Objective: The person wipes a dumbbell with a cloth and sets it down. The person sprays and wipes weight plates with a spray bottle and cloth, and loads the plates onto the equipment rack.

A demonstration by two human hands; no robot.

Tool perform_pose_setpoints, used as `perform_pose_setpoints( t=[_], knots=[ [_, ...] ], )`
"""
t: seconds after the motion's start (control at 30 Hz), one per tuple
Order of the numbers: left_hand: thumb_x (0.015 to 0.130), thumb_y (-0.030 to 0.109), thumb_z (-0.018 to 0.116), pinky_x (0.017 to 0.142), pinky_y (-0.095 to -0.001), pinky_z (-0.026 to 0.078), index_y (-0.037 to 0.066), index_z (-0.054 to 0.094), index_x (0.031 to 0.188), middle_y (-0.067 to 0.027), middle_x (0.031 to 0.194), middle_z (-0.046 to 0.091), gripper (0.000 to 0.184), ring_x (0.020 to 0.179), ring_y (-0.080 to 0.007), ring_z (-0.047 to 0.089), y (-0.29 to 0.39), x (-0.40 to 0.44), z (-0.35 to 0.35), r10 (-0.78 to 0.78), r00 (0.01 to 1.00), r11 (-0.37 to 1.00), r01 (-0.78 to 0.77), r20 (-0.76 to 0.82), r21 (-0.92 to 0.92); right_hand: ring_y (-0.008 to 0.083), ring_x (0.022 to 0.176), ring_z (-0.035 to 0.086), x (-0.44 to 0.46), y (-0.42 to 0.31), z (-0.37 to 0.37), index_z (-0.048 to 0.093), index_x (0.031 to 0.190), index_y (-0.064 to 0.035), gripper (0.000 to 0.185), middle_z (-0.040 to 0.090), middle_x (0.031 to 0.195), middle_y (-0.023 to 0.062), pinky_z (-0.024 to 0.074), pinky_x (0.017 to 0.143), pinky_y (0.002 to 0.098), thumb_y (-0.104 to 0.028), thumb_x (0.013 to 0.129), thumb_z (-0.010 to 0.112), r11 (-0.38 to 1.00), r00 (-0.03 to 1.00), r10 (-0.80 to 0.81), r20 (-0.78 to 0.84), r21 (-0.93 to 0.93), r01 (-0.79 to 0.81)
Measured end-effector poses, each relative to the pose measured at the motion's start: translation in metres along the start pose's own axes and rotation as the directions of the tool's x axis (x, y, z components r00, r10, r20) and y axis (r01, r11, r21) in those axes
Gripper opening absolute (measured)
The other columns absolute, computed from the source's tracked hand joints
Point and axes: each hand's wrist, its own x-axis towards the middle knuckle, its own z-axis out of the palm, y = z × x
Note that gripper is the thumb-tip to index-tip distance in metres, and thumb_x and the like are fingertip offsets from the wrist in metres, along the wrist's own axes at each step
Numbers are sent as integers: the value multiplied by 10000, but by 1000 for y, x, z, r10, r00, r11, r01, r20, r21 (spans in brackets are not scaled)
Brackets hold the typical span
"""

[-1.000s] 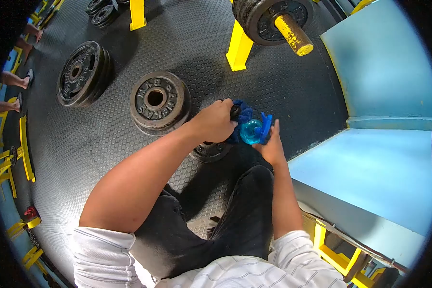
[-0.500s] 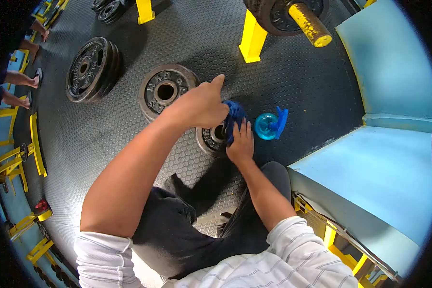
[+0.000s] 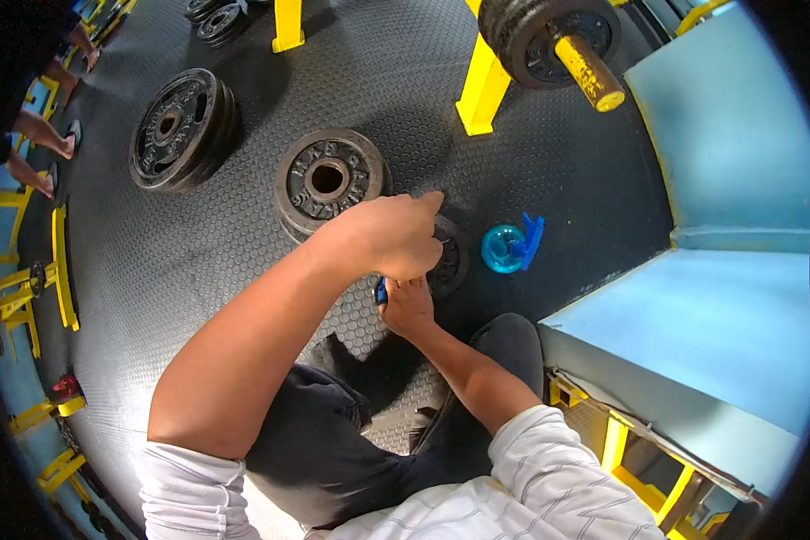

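A small dark weight plate (image 3: 452,259) lies on the floor in front of me, mostly covered by my hands. My right hand (image 3: 409,308) presses a blue cloth (image 3: 382,292) against its near left side; only a bit of the cloth shows. Above it is my left hand (image 3: 403,236), its fingers curled under and one finger stretched out. Whatever the curled fingers may hold is hidden. Just beyond my left hand sits a larger round plate (image 3: 362,162) with raised lettering, on top of another. To the right stands a clear blue bottle (image 3: 502,249) with a blue cap.
A stack of bigger plates (image 3: 175,135) rests at the left. Yellow rack legs (image 3: 481,90) and a loaded bar end (image 3: 589,72) stand ahead. A light blue padded bench (image 3: 693,315) borders the right. People's legs (image 3: 45,130) show at the far left.
My right hand has slid the cloth leftward and toward me around the small plate. My left hand has moved slightly right and down. The view has shifted a little.
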Motion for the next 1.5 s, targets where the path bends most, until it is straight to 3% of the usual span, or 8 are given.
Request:
perform_pose_setpoints(
  t=[0.13, 0.33, 0.47, 0.77, 1.1, 1.27, 1.4, 1.5],
  knots=[
    [820, 187, 556, 932, -419, 436, -46, 324, 1383, -288, 1163, 563, 652, 1096, -405, 552, -1, -4, -1, -5, 1000, 1000, 6, -31, 29, 394, 1300, 285, -5, 30, -10, 474, 1265, 12, 629, 349, 1341, 192, 255, 1081, 502, -227, 713, 659, 912, 920, -389, 36, -125, 391],
    [795, 147, 553, 910, -423, 450, -71, 337, 1359, -296, 1115, 576, 642, 1070, -411, 561, -14, 1, 6, 25, 1000, 998, -26, -19, -49, 353, 1341, 273, 62, 41, -34, 557, 1217, -61, 553, 364, 1411, 131, 234, 1108, 489, -280, 726, 685, 967, 978, -20, 208, 254, -35],
    [789, 149, 563, 904, -413, 454, -83, 378, 1322, -298, 1089, 588, 610, 1049, -400, 577, -24, 5, 3, -88, 995, 995, 90, 52, -38, 348, 1336, 299, 64, 70, -27, 577, 1202, -64, 588, 312, 1448, 126, 222, 1118, 465, -299, 683, 725, 987, 986, 39, -165, -149, -64],
    [838, 215, 578, 930, -408, 432, -49, 349, 1368, -283, 1153, 574, 635, 1093, -378, 565, -6, 9, -5, -65, 998, 997, 64, 25, 33, 374, 1104, 501, -24, 35, -37, 275, 1425, 20, 684, 354, 1283, 362, 333, 1023, 456, -225, 838, 526, 757, 737, 649, 188, -261, -599],
    [832, 218, 609, 964, -384, 414, -13, 371, 1371, -256, 1235, 548, 633, 1170, -358, 528, -32, -5, 3, -55, 993, 998, 56, -108, -2, 370, 966, 628, 19, -68, -39, 429, 1296, 68, 603, 623, 960, 282, 508, 802, 452, -261, 822, 602, 891, 891, 239, 385, 278, -360],
    [824, 192, 594, 868, -377, 470, 28, 479, 1290, -244, 1159, 592, 507, 1073, -336, 594, -56, -12, 14, -51, 967, 998, 56, -250, 12, 369, 1025, 604, 12, -35, -81, 510, 1246, -26, 560, 627, 1092, 215, 474, 879, 431, -307, 791, 677, 737, 935, 184, 302, 588, -335],
    [770, 144, 594, 778, -372, 497, 20, 625, 991, -182, 935, 655, 255, 887, -322, 636, -49, 10, 51, -106, 986, 992, 113, -127, 49, 309, 957, 635, -26, 34, -130, 582, 1111, 14, 519, 646, 1050, 214, 486, 796, 411, -330, 752, 732, 512, 800, 589, 114, 714, -478],
    [693, 345, 729, 872, -438, 471, -5, 559, 1166, -217, 1109, 601, 613, 1044, -352, 578, -48, 44, 120, -2, 978, 869, -102, 208, 485, 174, 886, 595, -44, 68, -102, 589, 1091, 23, 492, 651, 1000, 112, 452, 790, 346, -323, 770, 725, -19, 603, 794, 76, 995, -100]
  ],
)
